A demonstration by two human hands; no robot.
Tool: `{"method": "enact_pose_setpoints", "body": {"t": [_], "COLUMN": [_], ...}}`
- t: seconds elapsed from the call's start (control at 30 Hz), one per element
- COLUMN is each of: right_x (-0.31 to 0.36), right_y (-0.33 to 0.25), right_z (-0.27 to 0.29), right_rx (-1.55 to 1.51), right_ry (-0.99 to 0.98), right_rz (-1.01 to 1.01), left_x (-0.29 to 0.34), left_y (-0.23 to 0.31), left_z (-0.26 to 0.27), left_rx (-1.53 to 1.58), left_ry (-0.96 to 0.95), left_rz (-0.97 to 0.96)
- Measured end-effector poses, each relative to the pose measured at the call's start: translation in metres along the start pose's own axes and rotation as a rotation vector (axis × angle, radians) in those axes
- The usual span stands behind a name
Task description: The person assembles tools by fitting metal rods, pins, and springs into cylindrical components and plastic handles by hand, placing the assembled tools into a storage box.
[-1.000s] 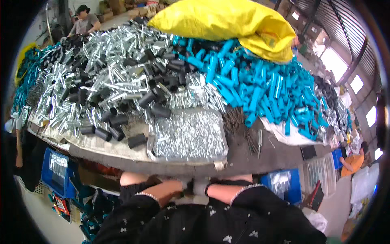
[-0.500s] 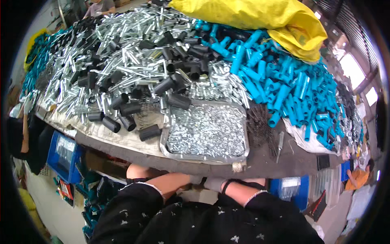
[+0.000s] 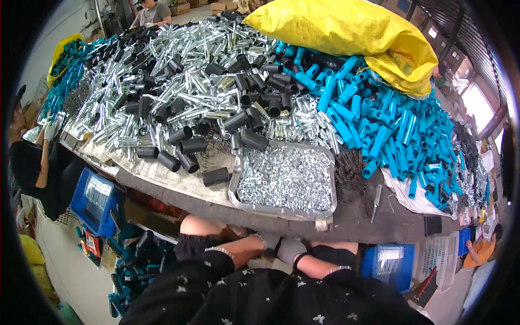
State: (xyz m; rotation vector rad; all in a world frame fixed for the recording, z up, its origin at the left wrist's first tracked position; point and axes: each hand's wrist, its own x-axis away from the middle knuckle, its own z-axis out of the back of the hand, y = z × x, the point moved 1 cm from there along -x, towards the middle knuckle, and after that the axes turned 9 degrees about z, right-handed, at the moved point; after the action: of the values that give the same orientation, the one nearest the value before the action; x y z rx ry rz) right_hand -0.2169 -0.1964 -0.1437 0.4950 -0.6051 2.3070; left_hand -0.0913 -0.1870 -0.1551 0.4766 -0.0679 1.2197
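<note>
Just below the table's near edge, between my thighs, my two hands are close together in grey gloves. My left hand (image 3: 266,245) is mostly covered and its fingers do not show. My right hand (image 3: 291,249) shows the back of its glove, with the fingers turned down and hidden. Whether either hand holds anything is not visible. Nearest to them on the table is a metal tray (image 3: 234,193) filled with small shiny metal parts (image 3: 287,176). Left of the tray lie black plastic tubes (image 3: 216,177), and behind them a large heap of silvery metal tubes (image 3: 187,70).
Blue plastic tubes (image 3: 374,124) are heaped at the right under a yellow sack (image 3: 346,32). Dark springs (image 3: 349,168) and a screwdriver-like tool (image 3: 376,203) lie right of the tray. Blue bins (image 3: 93,203) stand below the table. A co-worker (image 3: 38,162) works at the left.
My view has tilted, so the table appears lower and a little further right. My hands stay together below the table edge; the right glove shows more of its back.
</note>
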Motion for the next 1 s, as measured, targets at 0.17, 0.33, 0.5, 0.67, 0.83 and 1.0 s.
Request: {"method": "enact_pose_setpoints", "body": {"t": [0.17, 0.33, 0.5, 0.67, 0.83, 1.0], "right_x": [-0.029, -0.003, -0.002, -0.012, -0.001, -0.014], "right_y": [0.065, -0.013, -0.005, 0.007, 0.003, 0.002], "right_z": [-0.034, 0.0, 0.012, -0.004, 0.026, -0.018], "right_rx": [0.272, -0.08, 0.16, 0.011, 0.055, -0.003], "right_ry": [-0.427, 0.092, 0.179, -0.117, 0.195, 0.039], "right_rz": [0.39, -0.11, 0.285, 0.017, 0.186, 0.033], "left_x": [-0.043, 0.014, 0.01, 0.051, -0.004, 0.021], "left_y": [0.01, -0.019, -0.013, -0.04, -0.015, -0.012], "left_z": [0.043, 0.01, 0.023, 0.014, 0.035, 0.023], "left_rx": [0.0, 0.021, -0.022, -0.023, 0.002, 0.027], "left_ry": [-0.014, -0.059, -0.047, -0.056, -0.08, -0.142], "left_rz": [-0.004, 0.049, 0.12, 0.13, 0.131, 0.076]}}
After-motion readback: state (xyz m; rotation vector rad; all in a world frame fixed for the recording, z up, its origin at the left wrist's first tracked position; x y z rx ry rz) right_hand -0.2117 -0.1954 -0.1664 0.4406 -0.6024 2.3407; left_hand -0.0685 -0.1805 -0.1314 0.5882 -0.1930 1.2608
